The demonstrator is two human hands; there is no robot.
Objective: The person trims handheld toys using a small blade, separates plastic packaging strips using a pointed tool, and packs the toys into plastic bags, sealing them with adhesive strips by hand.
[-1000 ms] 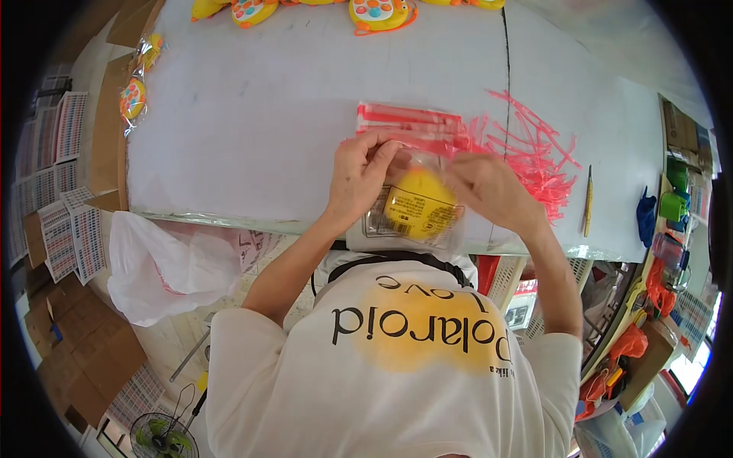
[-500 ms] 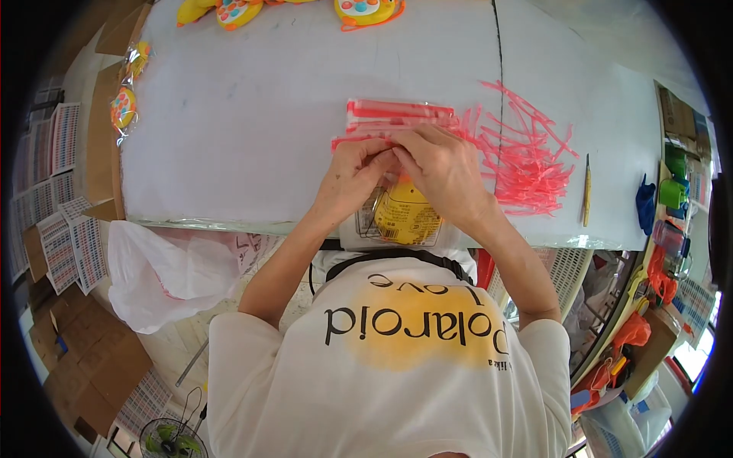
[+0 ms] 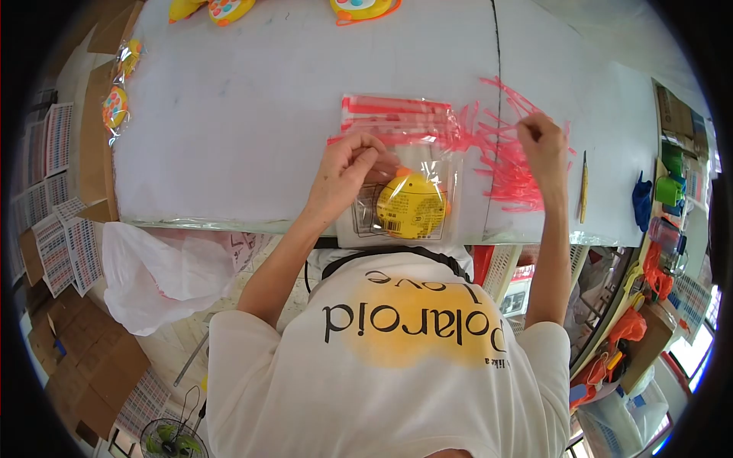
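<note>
A yellow round toy (image 3: 413, 204) lies inside a clear printed plastic bag (image 3: 450, 175) at the table's near edge. My left hand (image 3: 350, 169) has its fingers curled at the bag's upper left part, closed on the bag. Above and under it are more clear bags with red edges (image 3: 397, 107). My right hand (image 3: 544, 145) is raised over the pile of pink-red strips (image 3: 513, 179), its fingers pinched together; whether a strip is between them is too small to tell.
Yellow toys with coloured buttons (image 3: 355, 8) lie at the far edge, and wrapped ones (image 3: 115, 107) at the left edge. A thin yellow tool (image 3: 584, 187) and a blue cloth (image 3: 641, 201) are at the right. A white plastic bag (image 3: 164, 275) hangs at the lower left.
My right hand has come away from the bag's top and moved right, over the strips. My left hand stays at the bag, and the yellow toy shows more fully.
</note>
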